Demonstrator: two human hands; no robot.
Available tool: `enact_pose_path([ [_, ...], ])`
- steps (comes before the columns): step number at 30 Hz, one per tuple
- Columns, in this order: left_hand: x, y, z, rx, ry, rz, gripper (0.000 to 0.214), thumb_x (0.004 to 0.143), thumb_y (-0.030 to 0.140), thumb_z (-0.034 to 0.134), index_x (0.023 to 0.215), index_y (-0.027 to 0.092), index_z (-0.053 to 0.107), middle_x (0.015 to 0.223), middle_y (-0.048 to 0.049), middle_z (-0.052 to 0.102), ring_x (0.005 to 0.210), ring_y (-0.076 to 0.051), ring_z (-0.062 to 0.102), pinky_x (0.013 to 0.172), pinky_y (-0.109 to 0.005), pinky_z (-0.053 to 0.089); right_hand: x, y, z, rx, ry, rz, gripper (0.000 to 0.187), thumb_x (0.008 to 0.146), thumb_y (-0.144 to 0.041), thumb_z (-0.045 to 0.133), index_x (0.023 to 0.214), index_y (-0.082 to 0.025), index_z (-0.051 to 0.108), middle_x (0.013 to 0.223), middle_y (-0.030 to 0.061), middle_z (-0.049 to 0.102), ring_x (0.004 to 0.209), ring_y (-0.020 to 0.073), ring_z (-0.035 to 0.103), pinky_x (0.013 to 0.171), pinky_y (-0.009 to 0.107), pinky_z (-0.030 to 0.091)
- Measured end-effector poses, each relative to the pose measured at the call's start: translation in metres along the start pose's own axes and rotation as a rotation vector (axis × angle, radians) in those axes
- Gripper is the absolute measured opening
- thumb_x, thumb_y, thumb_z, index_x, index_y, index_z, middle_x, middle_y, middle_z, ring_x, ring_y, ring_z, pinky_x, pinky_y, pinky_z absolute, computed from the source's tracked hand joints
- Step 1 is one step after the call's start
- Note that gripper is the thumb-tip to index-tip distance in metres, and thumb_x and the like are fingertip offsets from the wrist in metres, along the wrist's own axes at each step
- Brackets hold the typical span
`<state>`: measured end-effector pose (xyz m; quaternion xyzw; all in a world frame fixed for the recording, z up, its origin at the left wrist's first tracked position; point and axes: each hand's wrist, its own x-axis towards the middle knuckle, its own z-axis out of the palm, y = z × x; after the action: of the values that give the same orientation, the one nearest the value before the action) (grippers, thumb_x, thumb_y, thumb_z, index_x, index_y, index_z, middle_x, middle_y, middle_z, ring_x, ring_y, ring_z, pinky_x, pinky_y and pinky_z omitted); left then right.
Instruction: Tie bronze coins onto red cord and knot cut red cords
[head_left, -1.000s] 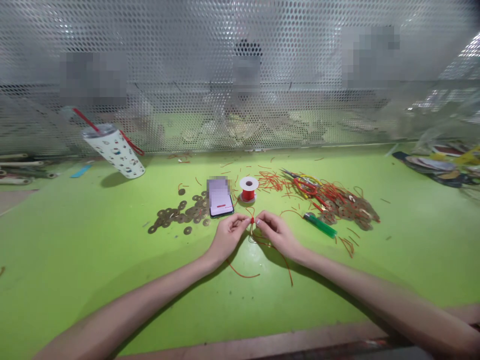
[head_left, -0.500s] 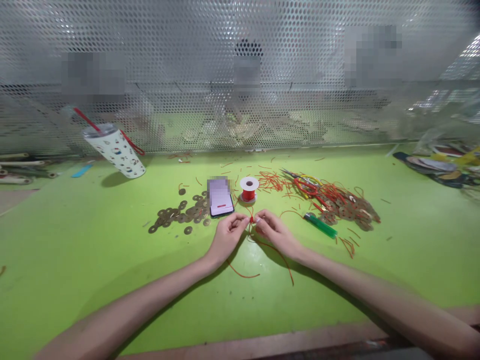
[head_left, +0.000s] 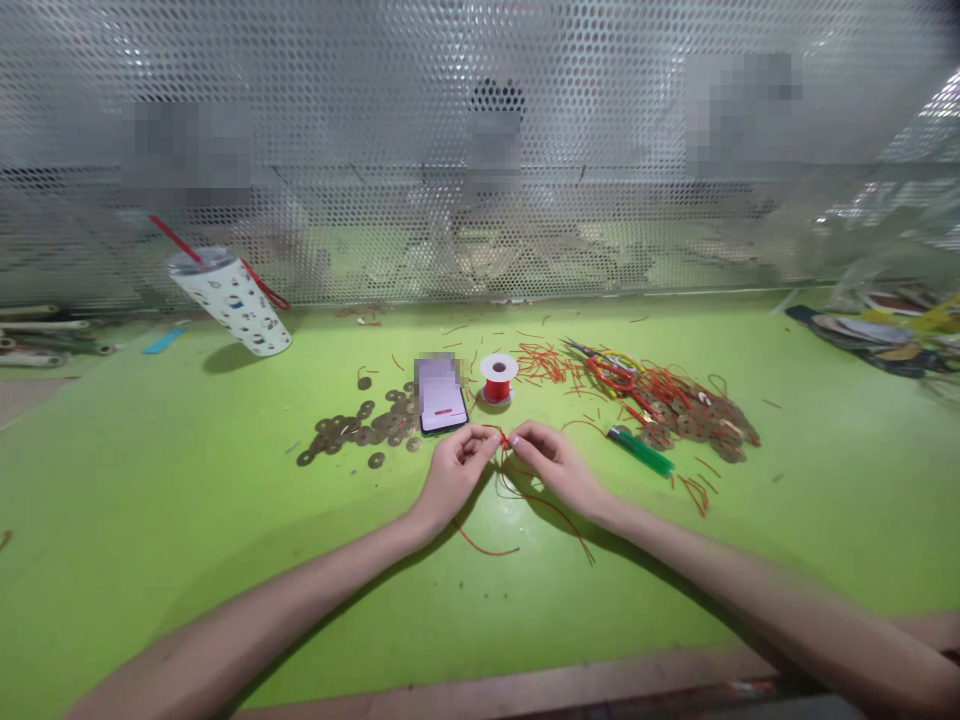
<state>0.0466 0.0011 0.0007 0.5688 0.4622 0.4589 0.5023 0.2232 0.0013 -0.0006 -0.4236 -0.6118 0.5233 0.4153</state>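
Observation:
Between my fingertips is a small knotted bit of red cord [head_left: 505, 441], its loose ends trailing down over the green table. My left hand [head_left: 459, 462] pinches it from the left with thumb and forefinger. From the right, my right hand [head_left: 551, 462] pinches the same cord close to the knot. Just beyond the hands stands a spool of red cord [head_left: 498, 388] with white flanges. A phone [head_left: 442, 400] with a lit screen lies left of the spool, and a green lighter [head_left: 642, 451] lies to the right of my right hand.
Holed brass coins [head_left: 352, 430] are scattered on the left, and more coins [head_left: 697, 415] with red cords lie on the right. Scissors [head_left: 611, 370] rest near red cord scraps [head_left: 544, 362]. A tumbler [head_left: 232, 300] stands at back left, before a perforated metal screen [head_left: 360, 240].
The knot has shifted slightly between my fingertips, and the cord's loops and trailing ends have moved a little. Both hands hold almost the same place.

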Motion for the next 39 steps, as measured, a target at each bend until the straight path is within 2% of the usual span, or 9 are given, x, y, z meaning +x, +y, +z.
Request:
enact_pose_path([
  [9,0.000,0.004,0.002,-0.043,0.013,0.017,0.027,0.083,0.041,0.070,0.083,0.015,0.063,0.064,0.0023,0.059,0.058,-0.011,0.051,0.056,-0.022,0.038,0.004,-0.010,0.004,0.133,-0.113,0.110,0.039,0.079,-0.055,0.073,0.082,-0.016,0.066,0.071,-0.0014,0.057,0.059,0.0097,0.042,0.057,0.027,0.033],
  [17,-0.011,0.008,0.001,0.084,-0.011,0.108,0.021,0.093,0.037,0.060,0.089,0.016,0.062,0.073,0.0007,0.061,0.060,-0.011,0.052,0.055,-0.021,0.039,0.006,-0.007,0.001,0.158,0.041,0.128,0.041,0.078,-0.056,0.072,0.083,-0.016,0.064,0.058,-0.0035,0.056,0.049,0.0083,0.040,0.048,0.025,0.027],
  [21,-0.024,0.007,0.003,0.349,-0.105,0.325,0.014,0.096,0.029,0.057,0.095,0.016,0.063,0.069,0.0016,0.063,0.048,-0.008,0.044,0.048,-0.022,0.033,0.008,-0.004,-0.001,0.199,0.067,0.132,0.038,0.079,-0.053,0.072,0.085,-0.017,0.063,0.060,-0.0008,0.063,0.045,0.0079,0.042,0.044,0.023,0.023],
  [24,-0.032,0.006,0.005,0.536,-0.199,0.566,0.009,0.096,0.021,0.055,0.099,0.017,0.062,0.072,0.0000,0.068,0.050,-0.009,0.051,0.051,-0.022,0.039,0.009,-0.004,-0.002,0.262,0.065,0.163,0.037,0.079,-0.053,0.073,0.086,-0.018,0.061,0.063,0.0005,0.067,0.041,0.0059,0.037,0.040,0.022,0.017],
  [29,-0.042,0.008,0.009,0.720,-0.497,0.939,0.012,0.097,0.018,0.048,0.098,0.018,0.059,0.074,-0.0021,0.068,0.058,-0.013,0.060,0.052,-0.025,0.044,0.012,-0.004,-0.005,0.410,0.045,0.232,0.037,0.076,-0.049,0.076,0.084,-0.019,0.057,0.065,0.0015,0.071,0.034,0.0017,0.021,0.037,0.021,0.009],
  [31,-0.044,0.009,0.010,0.744,-0.603,1.023,0.012,0.098,0.023,0.048,0.097,0.019,0.059,0.072,-0.0016,0.066,0.056,-0.013,0.059,0.051,-0.026,0.044,0.013,-0.004,-0.007,0.472,0.033,0.265,0.037,0.074,-0.047,0.078,0.084,-0.018,0.057,0.066,0.0017,0.071,0.033,0.0011,0.020,0.037,0.021,0.008],
  [33,-0.043,0.010,0.010,0.723,-0.639,1.043,0.013,0.098,0.028,0.050,0.097,0.019,0.059,0.075,-0.0029,0.067,0.060,-0.014,0.061,0.053,-0.027,0.046,0.015,-0.003,-0.008,0.501,0.031,0.291,0.037,0.074,-0.046,0.078,0.084,-0.018,0.057,0.064,0.0004,0.069,0.034,0.0009,0.020,0.037,0.021,0.007],
  [36,-0.035,0.011,0.006,0.628,-0.510,0.948,0.012,0.097,0.028,0.052,0.093,0.019,0.060,0.076,-0.0043,0.069,0.065,-0.015,0.063,0.059,-0.027,0.049,0.015,-0.005,-0.006,0.502,0.038,0.294,0.039,0.073,-0.048,0.079,0.083,-0.018,0.057,0.054,-0.0043,0.060,0.036,0.0025,0.025,0.038,0.021,0.010],
  [39,-0.022,0.013,0.000,0.521,-0.173,0.724,0.011,0.097,0.025,0.055,0.089,0.019,0.061,0.074,-0.0031,0.067,0.065,-0.015,0.060,0.061,-0.028,0.049,0.012,-0.008,-0.003,0.420,0.028,0.255,0.042,0.074,-0.053,0.078,0.084,-0.018,0.058,0.048,-0.0080,0.049,0.040,0.0050,0.032,0.041,0.021,0.017],
])
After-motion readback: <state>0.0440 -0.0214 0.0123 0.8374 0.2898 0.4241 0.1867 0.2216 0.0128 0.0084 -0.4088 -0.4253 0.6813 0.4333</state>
